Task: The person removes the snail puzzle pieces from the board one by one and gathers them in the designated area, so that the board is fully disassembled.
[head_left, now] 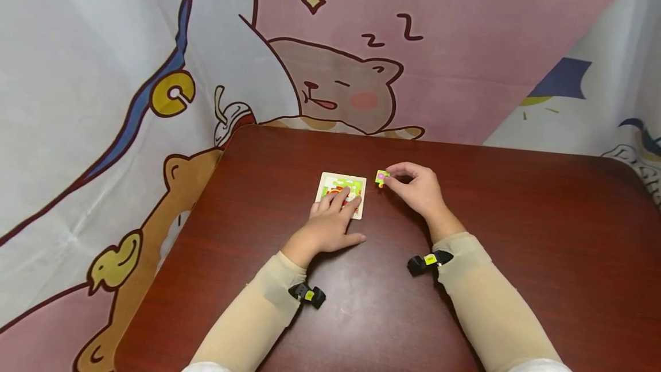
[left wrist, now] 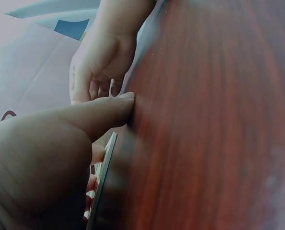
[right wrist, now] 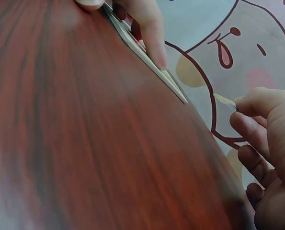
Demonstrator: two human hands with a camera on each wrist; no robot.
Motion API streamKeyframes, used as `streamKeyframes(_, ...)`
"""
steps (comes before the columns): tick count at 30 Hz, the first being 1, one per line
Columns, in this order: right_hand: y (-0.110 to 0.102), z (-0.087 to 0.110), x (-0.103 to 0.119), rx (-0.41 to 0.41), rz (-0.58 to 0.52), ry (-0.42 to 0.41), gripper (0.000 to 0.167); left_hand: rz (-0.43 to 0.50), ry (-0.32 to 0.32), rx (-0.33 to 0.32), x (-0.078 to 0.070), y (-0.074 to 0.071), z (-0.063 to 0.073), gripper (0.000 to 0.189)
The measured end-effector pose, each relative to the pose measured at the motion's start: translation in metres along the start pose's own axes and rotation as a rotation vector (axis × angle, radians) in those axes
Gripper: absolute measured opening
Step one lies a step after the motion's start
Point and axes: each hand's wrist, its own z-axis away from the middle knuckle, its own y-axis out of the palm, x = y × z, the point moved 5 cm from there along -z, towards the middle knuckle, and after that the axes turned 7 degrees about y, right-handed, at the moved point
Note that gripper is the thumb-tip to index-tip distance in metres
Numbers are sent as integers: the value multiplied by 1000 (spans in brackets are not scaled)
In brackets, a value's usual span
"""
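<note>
A person's two hands work over a dark red-brown wooden table [head_left: 516,217]. The right hand [head_left: 420,188] pinches a small puzzle piece [head_left: 381,177], green with a pink shape and an orange tip, between thumb and index finger, its other fingers loosely curled below, as the right wrist view shows. The piece is just right of a square puzzle board [head_left: 326,177], apart from it. The left hand [head_left: 330,228] is spread, fingers extended over the board and touching its face; the thumb points out to the side, past the board's lower edge, and whether it touches the tabletop is unclear. The board lies on the table. Inside its cream border are green, red and white areas, partly covered by the fingers; whether any pale patch is a gap is hard to tell. Beige sleeves [head_left: 496,291] cover both forearms.
</note>
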Motion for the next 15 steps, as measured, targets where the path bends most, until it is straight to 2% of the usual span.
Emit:
streamKeyframes(5,-8,2,-7,-16,15,5,16,0,17,-10,-1,-3,1,89)
streamKeyframes(15,-11,5,-11,6,29,-5,17,7,17,-8,7,6,-3,92)
